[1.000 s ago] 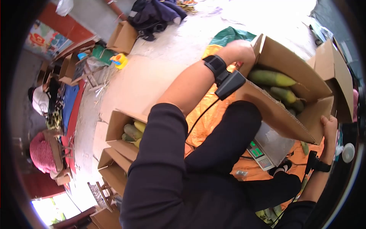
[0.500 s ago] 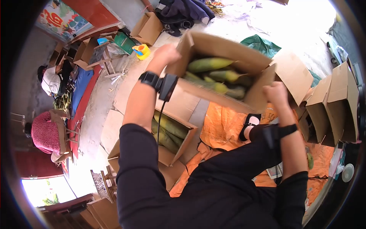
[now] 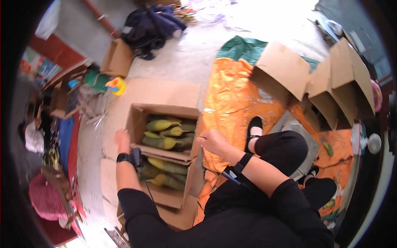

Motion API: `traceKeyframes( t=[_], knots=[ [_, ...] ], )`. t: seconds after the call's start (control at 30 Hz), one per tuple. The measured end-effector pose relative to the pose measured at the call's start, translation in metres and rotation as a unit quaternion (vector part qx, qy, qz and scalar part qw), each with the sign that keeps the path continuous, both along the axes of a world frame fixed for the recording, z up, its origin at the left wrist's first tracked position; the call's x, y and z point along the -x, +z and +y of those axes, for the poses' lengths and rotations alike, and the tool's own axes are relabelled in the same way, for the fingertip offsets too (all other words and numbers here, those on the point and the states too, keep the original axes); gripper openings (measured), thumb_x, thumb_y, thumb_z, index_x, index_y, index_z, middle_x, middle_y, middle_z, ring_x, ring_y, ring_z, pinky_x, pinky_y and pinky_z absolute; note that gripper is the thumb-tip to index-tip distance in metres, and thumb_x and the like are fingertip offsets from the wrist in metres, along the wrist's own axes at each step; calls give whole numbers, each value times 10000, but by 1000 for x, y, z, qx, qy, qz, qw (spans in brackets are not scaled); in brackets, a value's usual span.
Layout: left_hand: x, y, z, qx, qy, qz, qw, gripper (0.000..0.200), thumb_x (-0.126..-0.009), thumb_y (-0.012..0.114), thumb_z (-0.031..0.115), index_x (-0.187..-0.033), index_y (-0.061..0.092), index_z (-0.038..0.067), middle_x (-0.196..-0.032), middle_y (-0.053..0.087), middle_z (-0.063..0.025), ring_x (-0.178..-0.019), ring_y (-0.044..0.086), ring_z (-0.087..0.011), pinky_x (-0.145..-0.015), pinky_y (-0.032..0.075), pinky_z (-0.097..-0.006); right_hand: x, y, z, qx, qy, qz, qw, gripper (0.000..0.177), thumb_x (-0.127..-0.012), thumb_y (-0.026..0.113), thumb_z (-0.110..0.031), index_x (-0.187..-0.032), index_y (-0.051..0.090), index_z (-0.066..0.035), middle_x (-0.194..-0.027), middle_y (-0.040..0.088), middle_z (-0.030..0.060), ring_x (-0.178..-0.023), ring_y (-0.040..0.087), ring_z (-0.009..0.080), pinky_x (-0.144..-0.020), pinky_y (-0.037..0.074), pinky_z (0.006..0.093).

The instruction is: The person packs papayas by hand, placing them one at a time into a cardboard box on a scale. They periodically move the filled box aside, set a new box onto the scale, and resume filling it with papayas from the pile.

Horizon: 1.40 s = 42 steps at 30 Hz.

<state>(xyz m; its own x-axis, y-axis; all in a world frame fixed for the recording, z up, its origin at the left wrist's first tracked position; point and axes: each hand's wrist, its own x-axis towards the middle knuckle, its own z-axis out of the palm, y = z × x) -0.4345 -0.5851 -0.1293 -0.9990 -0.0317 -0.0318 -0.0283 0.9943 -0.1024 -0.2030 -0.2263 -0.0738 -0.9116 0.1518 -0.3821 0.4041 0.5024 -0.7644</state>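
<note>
A cardboard box holding several long green radishes sits open-topped on a flattened cardboard sheet. My left hand is closed at the box's left wall, its fingertips partly hidden. On the opposite side, my right hand has its fingers curled against the right wall. Directly in front of my body, a second open box also contains green radishes; the two boxes stand end to end, touching or nearly so. My left forearm and a wrist-worn device cover part of the nearer box.
Orange sheeting covers the floor to the right, with upright cardboard boxes on it. A yellow container stands beyond the cardboard sheet. Dark clothing lies farther back. Other people are at far left.
The radish-filled box has come down and left from mid-air to the floor cardboard, beyond the other box. Both hands moved with it, and the view shifted.
</note>
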Motion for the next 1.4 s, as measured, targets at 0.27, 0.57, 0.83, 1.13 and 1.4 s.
traceKeyframes(
  t=[0.27,0.57,0.83,1.13,1.4],
  knots=[
    [-3,-13,0,6,4,42,999,205,-847,623,214,-842,685,19,-875,660,-201,-816,646,-381,-671,511,-471,-23,71,88,61,-7,151,987,206,-835,614,-212,-940,679,-48,-842,669,147,-793,646,282,-698,498,349],
    [-20,-14,15,-41,4,56,998,137,-725,659,87,-725,656,-50,-763,651,-250,-720,650,-415,-587,507,-475,-151,127,228,28,-207,213,955,203,-877,598,-101,-1035,647,15,-872,671,57,-764,624,106,-664,498,245],
    [29,-26,6,-24,33,-150,988,451,-791,669,360,-1141,648,75,-1226,578,-221,-1053,585,-382,-852,473,-485,-305,71,290,-3,-391,137,910,206,-852,591,-137,-978,666,8,-772,664,70,-661,617,113,-629,498,271],
    [37,64,280,-254,-238,146,926,383,-805,579,164,-1137,588,-27,-1137,592,-226,-1066,550,-370,-928,431,-400,-360,20,304,27,-427,73,901,257,-820,613,-190,-1000,674,-17,-833,689,90,-709,644,161,-670,509,305],
    [-86,28,524,-456,-278,-251,807,481,-890,581,317,-1288,488,64,-1295,526,-122,-1252,432,-276,-1007,304,-541,-363,20,293,-100,-312,-25,944,293,-811,632,-237,-1068,638,-97,-999,655,166,-977,611,333,-828,478,424]
  ],
)
